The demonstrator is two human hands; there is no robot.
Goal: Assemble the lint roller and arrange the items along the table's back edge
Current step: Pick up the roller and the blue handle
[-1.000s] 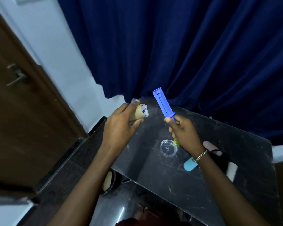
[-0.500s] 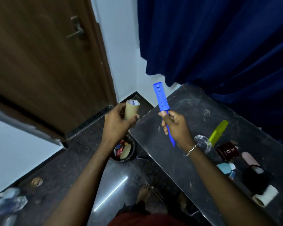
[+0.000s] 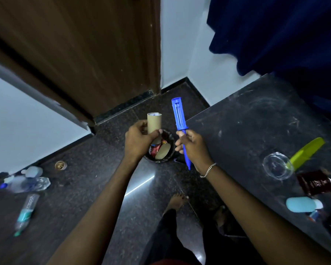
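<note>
My left hand [image 3: 137, 139] grips a bare brown cardboard tube [image 3: 154, 122], held upright over a small dark waste bin [image 3: 171, 153] on the floor. My right hand [image 3: 192, 145] holds the blue lint roller handle [image 3: 179, 119] by its shaft, spindle end pointing up, just right of the tube. The two parts are apart. On the dark table [image 3: 256, 121] at right lie a green comb [image 3: 307, 153], a clear glass dish [image 3: 276, 166], a dark red box [image 3: 313, 184] and a light blue bottle [image 3: 302, 204].
The bin holds wrappers and another cardboard tube [image 3: 162, 153]. Plastic bottles [image 3: 26, 181] and a small round cap [image 3: 60, 165] lie on the floor at left. A brown door [image 3: 75, 54] and a blue curtain [image 3: 285, 35] stand behind. My feet [image 3: 175, 201] are below.
The view swung left and down from the table to the floor. Both hands moved off the table's edge, and the tube now hangs over the waste bin.
</note>
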